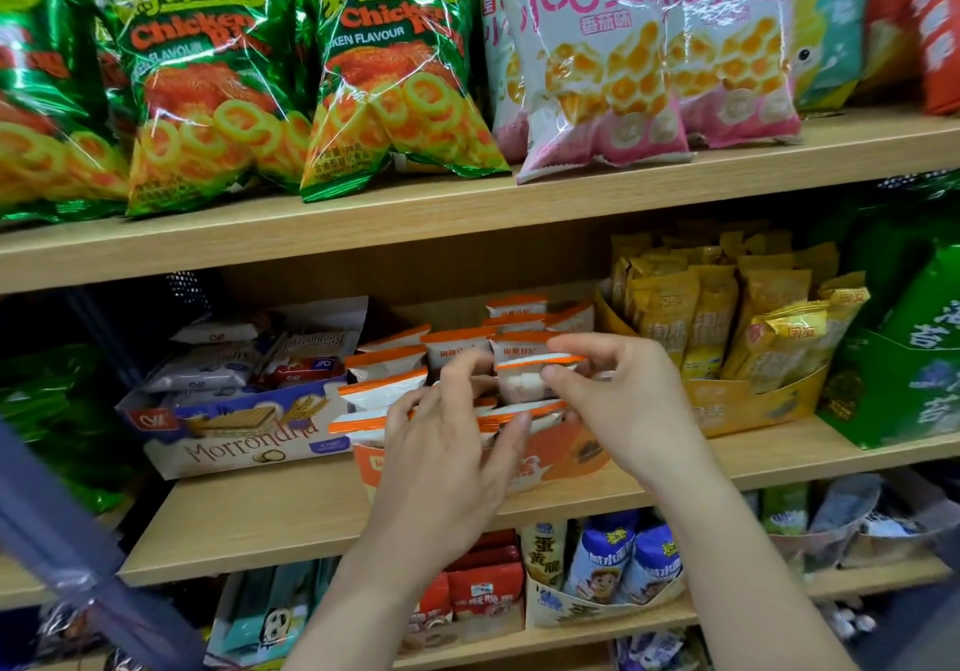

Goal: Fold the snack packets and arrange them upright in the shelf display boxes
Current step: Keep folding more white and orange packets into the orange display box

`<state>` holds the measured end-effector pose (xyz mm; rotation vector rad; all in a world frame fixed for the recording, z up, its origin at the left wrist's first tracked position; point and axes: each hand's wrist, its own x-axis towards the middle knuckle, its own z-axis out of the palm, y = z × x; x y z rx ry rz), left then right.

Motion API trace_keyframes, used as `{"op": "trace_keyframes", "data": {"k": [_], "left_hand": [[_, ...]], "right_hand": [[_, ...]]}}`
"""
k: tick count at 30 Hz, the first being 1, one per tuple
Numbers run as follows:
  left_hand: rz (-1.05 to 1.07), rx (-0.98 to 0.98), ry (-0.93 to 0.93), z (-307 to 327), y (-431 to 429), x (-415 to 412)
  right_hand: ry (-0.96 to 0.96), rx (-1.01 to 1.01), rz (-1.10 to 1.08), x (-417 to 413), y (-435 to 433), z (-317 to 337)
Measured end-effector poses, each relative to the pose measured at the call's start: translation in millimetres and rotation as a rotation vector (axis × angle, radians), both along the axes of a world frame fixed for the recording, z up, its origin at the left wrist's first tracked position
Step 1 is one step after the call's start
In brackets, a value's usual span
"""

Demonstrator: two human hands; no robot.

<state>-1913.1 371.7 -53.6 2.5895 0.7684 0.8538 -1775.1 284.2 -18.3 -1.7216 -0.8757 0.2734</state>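
- Snack packets, white with orange top seams, stand upright in rows at the middle of the frame. They fill the orange display box on the middle shelf.
- At the upper left I see green chicken-flavour ring bags lined up along the top shelf.
- Left of centre, the Morrondina wafer box sits just beside the orange display box, with wafer packs lying loosely in it.
- I have the left hand reaching over the front of the orange display box with its fingers curled. Its upper fingertips pinch the left end of one packet, and its lower fingers rest on the front row.
- The held packet sits just above the rows toward the right side of the box, orange seam uppermost and roughly upright.
- I have the right hand pinching the packet's right end between thumb and forefinger, with the other fingers loosely curled behind.
- At the upper right of centre, pink-and-white bags lean on the top shelf.
- Right of the hands, a yellow display box holds yellow packets standing upright.
- At the far right edge there is a green box on the same shelf.
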Motion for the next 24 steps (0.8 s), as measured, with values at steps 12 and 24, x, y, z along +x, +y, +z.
{"op": "trace_keyframes", "data": {"k": [12,24], "left_hand": [[0.104,0.394,0.206,0.6,6.1,29.7],[0.085,0.407,0.193,-5.0,-3.5,24.4]], "right_hand": [[-0.623,-0.412,0.072,2.0,-2.7,-17.8],[-0.763,-0.468,-0.048,18.8,43.5,10.3]]}}
